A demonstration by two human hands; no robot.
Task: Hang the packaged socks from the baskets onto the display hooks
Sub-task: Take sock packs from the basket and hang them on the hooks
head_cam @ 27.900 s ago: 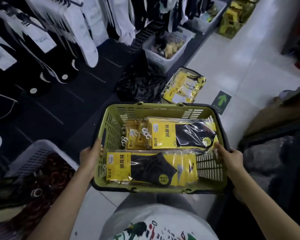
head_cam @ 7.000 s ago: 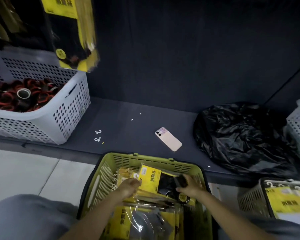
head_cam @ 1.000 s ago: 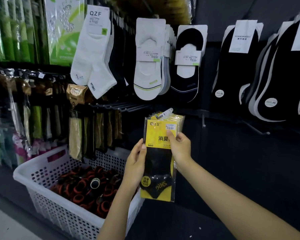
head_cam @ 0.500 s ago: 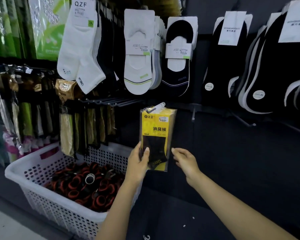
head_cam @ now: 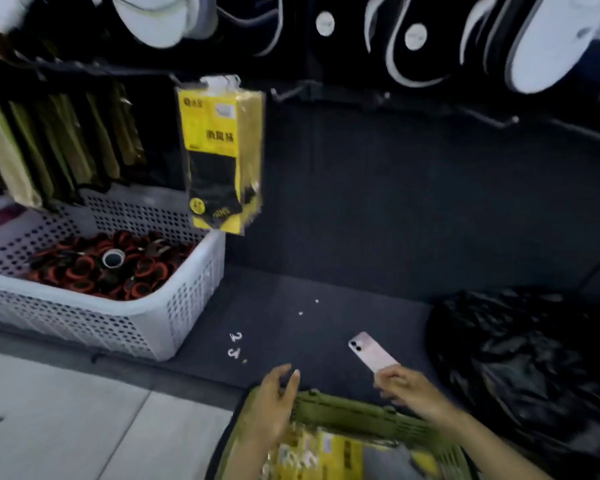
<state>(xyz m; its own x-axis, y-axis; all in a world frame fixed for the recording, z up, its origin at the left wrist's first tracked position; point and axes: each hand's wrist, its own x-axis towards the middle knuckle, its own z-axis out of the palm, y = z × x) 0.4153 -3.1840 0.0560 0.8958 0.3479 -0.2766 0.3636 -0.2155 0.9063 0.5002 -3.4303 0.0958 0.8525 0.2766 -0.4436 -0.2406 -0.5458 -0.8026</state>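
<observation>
A bunch of yellow sock packs (head_cam: pixel 222 157) hangs from a display hook (head_cam: pixel 219 81) on the dark wall, free of both hands. Below, at the frame's bottom edge, stands the green basket (head_cam: pixel 347 415) with more yellow sock packs (head_cam: pixel 326 455) inside. My left hand (head_cam: pixel 274 407) hovers over the basket's far left rim with relaxed fingers, holding nothing. My right hand (head_cam: pixel 407 389) is over the far right rim, fingers loosely bent and empty. The picture is blurred by motion.
A white perforated basket (head_cam: pixel 146 320) of red and black rings sits on the dark shelf at left. A pink phone (head_cam: pixel 371 351) and small white hooks (head_cam: pixel 235 344) lie on the shelf. A black plastic bag (head_cam: pixel 534 368) fills the right. Bare hooks (head_cam: pixel 492 121) jut from the wall.
Both hands have let go of the hung sock packs and dropped to the green basket. The view has tilted down from the wall display to the shelf and basket.
</observation>
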